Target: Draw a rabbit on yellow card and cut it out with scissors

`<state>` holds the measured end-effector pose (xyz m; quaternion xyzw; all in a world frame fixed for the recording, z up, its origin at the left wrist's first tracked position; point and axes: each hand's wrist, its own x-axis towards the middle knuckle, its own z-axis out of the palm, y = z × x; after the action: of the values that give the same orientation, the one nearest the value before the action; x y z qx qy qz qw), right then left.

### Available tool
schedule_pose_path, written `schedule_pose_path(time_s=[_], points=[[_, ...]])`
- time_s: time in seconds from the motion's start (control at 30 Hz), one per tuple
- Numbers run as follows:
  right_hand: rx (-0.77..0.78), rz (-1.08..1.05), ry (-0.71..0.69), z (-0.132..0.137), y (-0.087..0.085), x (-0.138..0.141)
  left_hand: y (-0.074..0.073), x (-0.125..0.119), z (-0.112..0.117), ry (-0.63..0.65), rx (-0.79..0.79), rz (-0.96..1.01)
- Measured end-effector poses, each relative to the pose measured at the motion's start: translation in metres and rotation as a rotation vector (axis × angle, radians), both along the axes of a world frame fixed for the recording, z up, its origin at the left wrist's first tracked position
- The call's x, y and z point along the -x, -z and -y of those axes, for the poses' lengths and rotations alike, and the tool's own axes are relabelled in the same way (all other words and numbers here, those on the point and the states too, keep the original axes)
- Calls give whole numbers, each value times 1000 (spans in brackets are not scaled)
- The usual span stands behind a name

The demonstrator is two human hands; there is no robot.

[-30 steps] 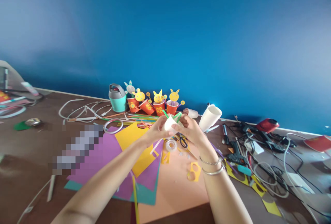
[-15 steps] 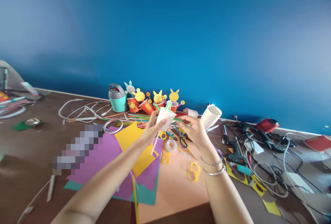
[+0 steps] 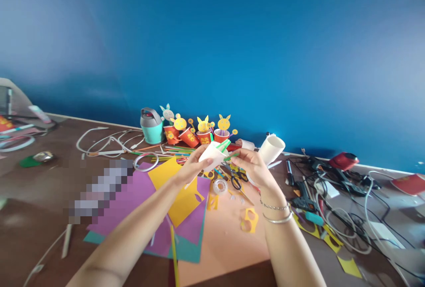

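Note:
My left hand is closed round a small white paper cup, held tilted above the coloured paper sheets. Green straws poke out of the cup's mouth. My right hand pinches the end of one green straw just to the right of the cup. Two bracelets sit on my right wrist. Below the hands lie a roll of clear tape and black scissors.
Purple, yellow, teal and orange paper sheets cover the brown table. Red cups with yellow bunny faces and a teal jug stand by the blue wall. A white cup stack lies to the right; a glue gun and cables beyond.
The cup rose from low between both hands, then tilted toward the right. My right hand came off the cup and now pinches a green straw beside it.

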<state>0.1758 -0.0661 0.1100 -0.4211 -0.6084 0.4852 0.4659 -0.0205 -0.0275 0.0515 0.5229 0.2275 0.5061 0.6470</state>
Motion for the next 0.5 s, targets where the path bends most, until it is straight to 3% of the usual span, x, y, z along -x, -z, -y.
schedule_pose_path(time_s=[0.17, 0.33, 0.5], points=[[-92, 122, 6, -1, -2, 0, -4, 1, 0, -85, -70, -18], [-194, 136, 218, 0, -4, 6, -9, -3, 4, -82, -143, -176], [-285, 217, 294, -1, 2, 11, -13, -9, 13, -73, -180, -292]])
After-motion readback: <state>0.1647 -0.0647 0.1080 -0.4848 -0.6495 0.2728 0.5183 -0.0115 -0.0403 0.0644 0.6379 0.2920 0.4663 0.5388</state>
